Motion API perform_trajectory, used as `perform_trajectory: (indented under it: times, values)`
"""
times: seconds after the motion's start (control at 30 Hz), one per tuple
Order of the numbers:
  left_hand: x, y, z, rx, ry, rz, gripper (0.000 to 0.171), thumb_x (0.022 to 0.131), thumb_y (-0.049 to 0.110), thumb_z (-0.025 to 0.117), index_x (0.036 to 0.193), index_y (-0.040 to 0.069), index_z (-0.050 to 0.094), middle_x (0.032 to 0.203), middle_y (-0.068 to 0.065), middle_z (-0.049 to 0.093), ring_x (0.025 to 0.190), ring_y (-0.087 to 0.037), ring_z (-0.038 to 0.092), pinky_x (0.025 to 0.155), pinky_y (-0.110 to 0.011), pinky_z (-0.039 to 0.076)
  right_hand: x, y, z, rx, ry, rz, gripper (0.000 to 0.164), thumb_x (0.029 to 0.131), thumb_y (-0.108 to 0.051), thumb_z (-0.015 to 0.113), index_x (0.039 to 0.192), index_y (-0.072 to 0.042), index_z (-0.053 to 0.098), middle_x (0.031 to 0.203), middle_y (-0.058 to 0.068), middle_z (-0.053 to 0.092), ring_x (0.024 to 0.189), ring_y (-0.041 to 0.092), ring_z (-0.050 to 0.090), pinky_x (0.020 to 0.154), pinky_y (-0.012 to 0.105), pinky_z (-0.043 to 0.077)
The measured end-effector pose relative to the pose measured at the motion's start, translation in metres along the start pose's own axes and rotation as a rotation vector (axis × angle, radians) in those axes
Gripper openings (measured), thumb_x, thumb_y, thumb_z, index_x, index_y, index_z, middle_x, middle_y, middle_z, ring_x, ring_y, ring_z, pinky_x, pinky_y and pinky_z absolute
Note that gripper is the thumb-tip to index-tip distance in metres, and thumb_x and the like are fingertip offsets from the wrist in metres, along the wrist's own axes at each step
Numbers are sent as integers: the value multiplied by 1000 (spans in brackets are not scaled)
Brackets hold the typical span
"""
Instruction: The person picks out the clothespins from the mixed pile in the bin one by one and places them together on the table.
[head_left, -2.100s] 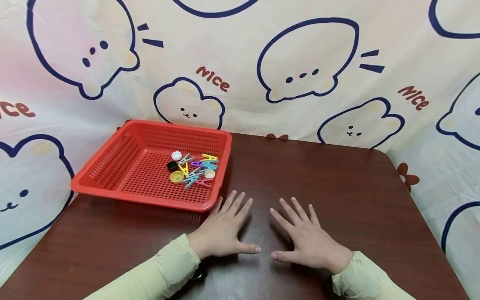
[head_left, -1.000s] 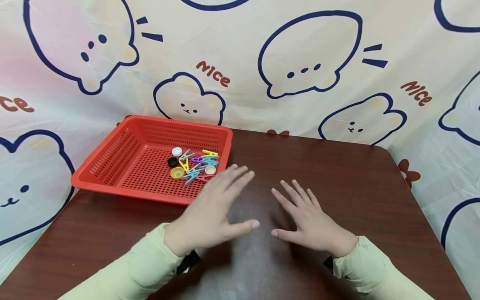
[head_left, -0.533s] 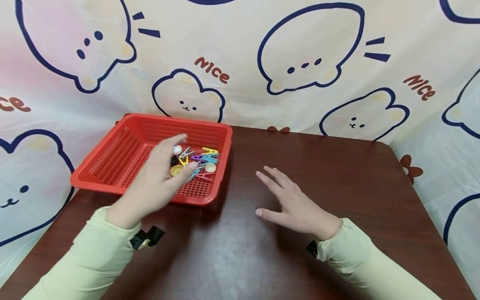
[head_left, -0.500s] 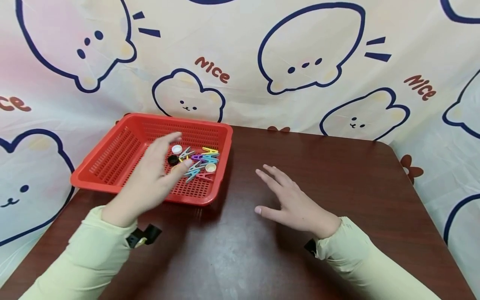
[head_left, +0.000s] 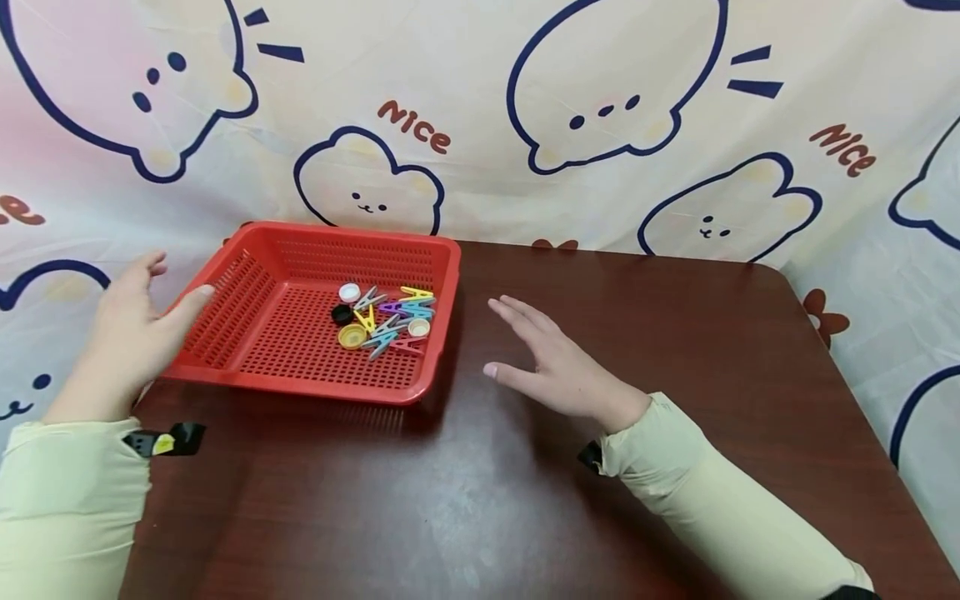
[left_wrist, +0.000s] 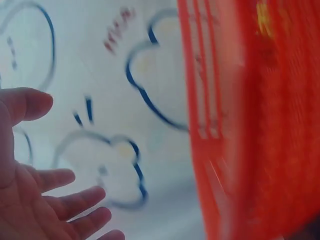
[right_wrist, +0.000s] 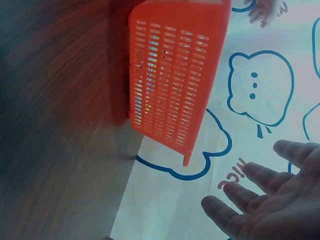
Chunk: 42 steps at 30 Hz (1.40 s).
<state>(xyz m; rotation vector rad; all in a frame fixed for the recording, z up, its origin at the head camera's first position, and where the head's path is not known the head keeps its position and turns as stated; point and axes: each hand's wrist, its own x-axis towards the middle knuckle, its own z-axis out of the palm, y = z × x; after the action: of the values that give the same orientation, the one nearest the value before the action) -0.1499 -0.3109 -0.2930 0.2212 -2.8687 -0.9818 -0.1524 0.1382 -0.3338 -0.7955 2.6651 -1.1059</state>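
Note:
A red plastic basket [head_left: 300, 385] with slotted walls stands on the far left part of the table. Inside it, toward the right, lie several clothespins [head_left: 386, 325] in yellow, blue, grey, purple and red. Among them are bottle caps: a white cap [head_left: 349, 292], a black cap [head_left: 342, 314], a yellow cap [head_left: 352, 337] and a cream cap [head_left: 418, 327]. My left hand [head_left: 131, 333] hovers just left of the basket, fingers spread, holding nothing. To the basket's right, my right hand [head_left: 562, 367] is raised over the table with fingers extended and nothing in it.
The dark brown wooden table [head_left: 465, 500] reaches back to a cloth backdrop [head_left: 480, 100] printed with cartoon bears. Small black wrist cameras sit at both cuffs, such as the left camera [head_left: 165, 440].
From over the table near the basket's front, my left hand has swept left across the basket to its left side. My right hand has moved left and farther forward, toward the basket.

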Motion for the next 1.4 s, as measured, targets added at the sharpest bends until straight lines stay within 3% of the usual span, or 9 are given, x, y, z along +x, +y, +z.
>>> perform_trajectory:
  times: [0.13, 0.33, 0.43, 0.6, 0.67, 0.77, 0.9, 1.2, 1.4]
  values:
    - [7, -30, -5, 34, -31, -58, 89, 107, 46, 45, 160, -9, 0, 161, -42, 7, 144, -65, 12, 102, -84, 22, 9, -2, -1, -1, -4, 13, 83, 96, -45, 67, 165, -18, 29, 170, 5, 22, 154, 26, 21, 116, 57, 34]
    - [15, -58, -1, 99, -131, -113, 94, 106, 53, 43, 156, -16, 3, 150, -50, 17, 130, -68, 27, 95, -84, 32, 25, -5, 2, -24, -21, 35, 84, 96, -47, 67, 165, -19, 27, 170, 5, 21, 155, 25, 20, 117, 55, 33]
    - [18, -66, 5, 110, -160, -95, 94, 106, 53, 42, 155, -18, 3, 147, -51, 20, 126, -66, 30, 96, -83, 32, 33, -6, 6, -50, -31, 29, 85, 96, -48, 67, 165, -19, 27, 170, 5, 21, 155, 25, 19, 118, 54, 32]
    - [21, -74, 17, 190, -200, 11, 97, 106, 52, 44, 155, -16, -4, 150, -49, 16, 128, -66, 26, 97, -84, 29, 40, -5, 9, -70, -54, 38, 85, 96, -50, 65, 165, -18, 27, 170, 7, 21, 154, 26, 19, 118, 54, 33]
    - [23, -74, 21, 223, -214, 29, 102, 105, 54, 47, 155, -15, -8, 150, -48, 15, 128, -66, 25, 96, -84, 31, 41, -4, 9, -70, -54, 47, 85, 96, -49, 66, 165, -18, 27, 170, 7, 21, 154, 27, 19, 118, 55, 33]
    - [26, -73, 24, 252, -238, 4, 111, 101, 61, 50, 154, -14, -13, 152, -47, 10, 130, -66, 21, 94, -85, 32, 40, -1, 9, -68, -49, 57, 85, 96, -48, 66, 165, -17, 27, 170, 8, 21, 155, 28, 19, 118, 56, 32]
    - [26, -69, 22, 265, -288, -32, 119, 98, 67, 51, 152, -14, -17, 156, -46, -5, 138, -68, 9, 96, -86, 25, 42, -1, 9, -72, -51, 58, 84, 96, -47, 65, 165, -16, 28, 170, 9, 22, 155, 29, 19, 119, 56, 30]
    - [14, -45, 37, 269, -301, -28, 121, 96, 68, 54, 153, -15, -14, 153, -47, 2, 130, -66, 18, 91, -83, 37, 49, 1, 6, -130, -89, 46, 87, 96, -51, 64, 165, -16, 25, 169, 10, 20, 154, 30, 17, 114, 56, 38]
    - [7, -30, 47, 307, -280, -30, 125, 94, 71, 55, 153, -17, -11, 155, -47, -1, 133, -68, 14, 93, -84, 33, 65, -6, -4, -210, -135, 21, 88, 96, -49, 64, 165, -14, 24, 169, 12, 20, 154, 31, 17, 115, 54, 38]
